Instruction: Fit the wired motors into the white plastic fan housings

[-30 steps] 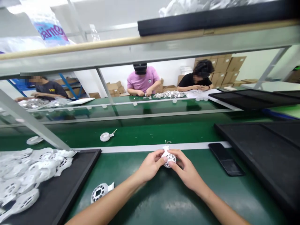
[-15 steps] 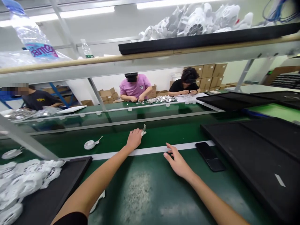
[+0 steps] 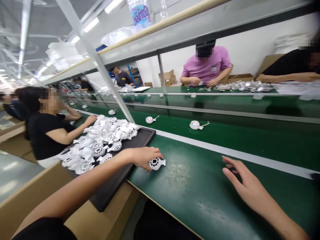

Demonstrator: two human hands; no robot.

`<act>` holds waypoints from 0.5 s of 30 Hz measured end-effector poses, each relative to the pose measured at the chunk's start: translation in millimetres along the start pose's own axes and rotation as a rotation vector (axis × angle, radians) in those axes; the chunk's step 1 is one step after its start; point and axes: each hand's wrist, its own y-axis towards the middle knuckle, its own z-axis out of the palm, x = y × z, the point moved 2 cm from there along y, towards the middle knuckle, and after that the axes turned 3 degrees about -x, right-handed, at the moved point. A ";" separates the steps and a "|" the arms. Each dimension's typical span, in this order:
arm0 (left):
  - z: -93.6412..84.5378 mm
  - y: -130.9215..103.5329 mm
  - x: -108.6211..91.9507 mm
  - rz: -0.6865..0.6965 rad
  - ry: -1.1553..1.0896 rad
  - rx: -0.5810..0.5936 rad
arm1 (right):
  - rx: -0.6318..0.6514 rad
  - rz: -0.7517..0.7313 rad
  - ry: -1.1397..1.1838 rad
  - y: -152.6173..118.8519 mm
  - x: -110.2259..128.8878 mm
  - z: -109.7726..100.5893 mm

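My left hand (image 3: 146, 156) has its fingers on a white round plastic part (image 3: 155, 163) with slots and a short tab, low over the green tabletop (image 3: 200, 186). Well to the right, my right hand (image 3: 242, 176) hovers above the green surface, fingers apart, holding nothing. A heap of similar white parts (image 3: 97, 150) covers much of a black tray (image 3: 147, 135) at the left. Beyond the white strip, a round white piece with a thin tail (image 3: 196, 125) lies on the green belt, and another such piece (image 3: 150, 119) lies farther left.
A metal post (image 3: 110, 80) rises behind the tray, under a shelf (image 3: 172, 23) carrying bottles. At the left a person in black (image 3: 47, 130) reaches to the heap. Across the belt a person in pink (image 3: 207, 66) handles small parts. Cardboard boxes (image 3: 105, 216) stand below the tray.
The view has swung left. My left hand has moved from the belt to the near tabletop, now on a slotted white part instead of the small piece. My right hand stays open.
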 end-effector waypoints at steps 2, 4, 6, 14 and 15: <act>16.2 -10.4 3.5 -0.059 0.077 -0.111 | 0.076 -0.016 -0.023 -2.7 0.7 10.1; 26.7 -6.4 16.0 -0.181 0.124 -0.246 | 0.132 -0.029 -0.039 -1.7 -5.3 17.6; 31.0 3.0 35.4 -0.317 0.134 -0.332 | 0.154 -0.025 -0.045 1.7 -15.0 20.8; 7.0 -17.6 104.8 -0.597 0.119 -0.534 | 0.181 -0.024 -0.026 7.1 -37.7 20.5; 2.6 -30.3 115.3 -0.686 0.125 -0.579 | 0.184 -0.027 -0.028 7.0 -37.4 21.0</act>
